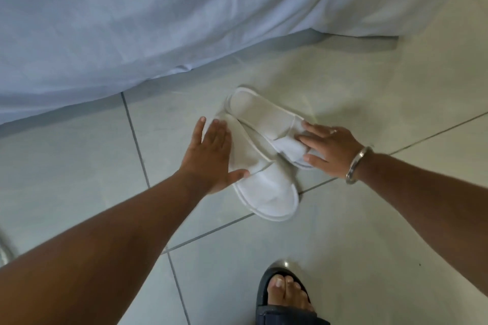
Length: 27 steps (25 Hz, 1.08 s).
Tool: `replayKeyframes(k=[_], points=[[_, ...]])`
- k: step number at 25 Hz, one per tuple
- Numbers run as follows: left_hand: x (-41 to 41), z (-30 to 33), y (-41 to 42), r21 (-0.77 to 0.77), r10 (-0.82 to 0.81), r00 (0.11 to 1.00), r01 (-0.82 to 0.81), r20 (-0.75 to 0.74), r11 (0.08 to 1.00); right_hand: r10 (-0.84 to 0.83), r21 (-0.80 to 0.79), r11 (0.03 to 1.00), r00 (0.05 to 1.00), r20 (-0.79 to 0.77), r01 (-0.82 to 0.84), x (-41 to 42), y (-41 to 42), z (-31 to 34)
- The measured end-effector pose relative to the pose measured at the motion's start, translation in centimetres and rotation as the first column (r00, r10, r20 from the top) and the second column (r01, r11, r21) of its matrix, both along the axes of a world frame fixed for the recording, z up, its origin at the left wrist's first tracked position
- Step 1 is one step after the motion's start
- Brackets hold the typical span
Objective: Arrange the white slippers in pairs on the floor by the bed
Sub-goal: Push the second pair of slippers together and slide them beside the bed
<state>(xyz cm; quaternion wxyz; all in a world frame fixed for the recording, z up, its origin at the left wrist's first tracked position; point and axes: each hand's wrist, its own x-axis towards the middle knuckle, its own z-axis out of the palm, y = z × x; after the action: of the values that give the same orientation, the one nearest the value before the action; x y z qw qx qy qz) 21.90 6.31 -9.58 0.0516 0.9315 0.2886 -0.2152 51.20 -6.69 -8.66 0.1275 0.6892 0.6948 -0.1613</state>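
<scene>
Two white slippers lie on the tiled floor just in front of the bed. The nearer slipper (266, 192) points its toe band toward me. The farther slipper (260, 111) lies beside it and partly overlaps it. My left hand (214, 153) rests flat against the nearer slipper's left edge, fingers spread and thumb on the sole. My right hand (330, 149), with a ring and a metal bangle, presses its fingers on the toe band of the farther slipper.
The bed's pale blue-white sheet (132, 21) hangs to the floor across the top. My foot in a dark sandal (286, 295) stands at the bottom. Grey floor tiles (396, 232) spread to the right and left of the slippers.
</scene>
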Motion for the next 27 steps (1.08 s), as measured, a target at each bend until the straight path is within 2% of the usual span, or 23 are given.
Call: replayKeyframes(k=[3, 5, 8, 10, 12, 14, 19, 22, 27], points=[[1.7, 0.1, 0.0, -0.016, 0.114, 0.992, -0.115, -0.048, 0.993, -0.118, 0.042, 0.992, 0.993, 0.003, 0.117, -2.7, -3.7, -0.7], [1.7, 0.0, 0.4, -0.011, 0.176, 0.984, -0.177, -0.018, 0.984, -0.165, 0.093, 0.983, 0.986, 0.033, 0.161, -4.4, -3.6, -0.9], [-0.1, 0.5, -1.1, -0.029, 0.225, 0.949, -0.224, 0.221, 0.974, -0.106, 0.148, 0.984, 0.994, 0.032, 0.1, -5.5, -1.8, -0.4], [-2.0, 0.4, -3.8, -0.061, 0.149, 0.944, -0.137, 0.294, 0.989, -0.078, 0.128, 0.988, 0.997, -0.029, 0.081, -5.7, -0.7, -0.5], [-2.3, -0.1, -5.3, -0.122, 0.115, 0.97, -0.09, 0.216, 0.989, -0.098, 0.115, 0.988, 0.993, -0.063, 0.105, -6.4, -0.9, -0.9], [-0.9, -0.1, -4.8, -0.139, 0.157, 0.977, -0.137, 0.144, 0.981, -0.16, 0.117, 0.979, 0.985, -0.062, 0.166, -7.1, -1.6, -1.2], [3.6, -0.6, -1.7, -0.101, 0.131, 0.987, -0.121, 0.097, 0.987, -0.286, 0.101, 0.951, 0.955, -0.08, 0.293, -5.4, -1.4, -1.4], [5.7, -0.5, -1.9, -0.105, 0.181, 0.98, -0.173, 0.082, 0.979, -0.312, 0.089, 0.943, 0.945, -0.1, 0.321, -3.5, -0.5, -1.3], [7.2, -0.3, -3.6, -0.087, 0.295, 0.949, -0.286, 0.115, 0.954, -0.263, 0.078, 0.96, 0.961, -0.082, 0.269, -1.5, 1.0, -1.3]])
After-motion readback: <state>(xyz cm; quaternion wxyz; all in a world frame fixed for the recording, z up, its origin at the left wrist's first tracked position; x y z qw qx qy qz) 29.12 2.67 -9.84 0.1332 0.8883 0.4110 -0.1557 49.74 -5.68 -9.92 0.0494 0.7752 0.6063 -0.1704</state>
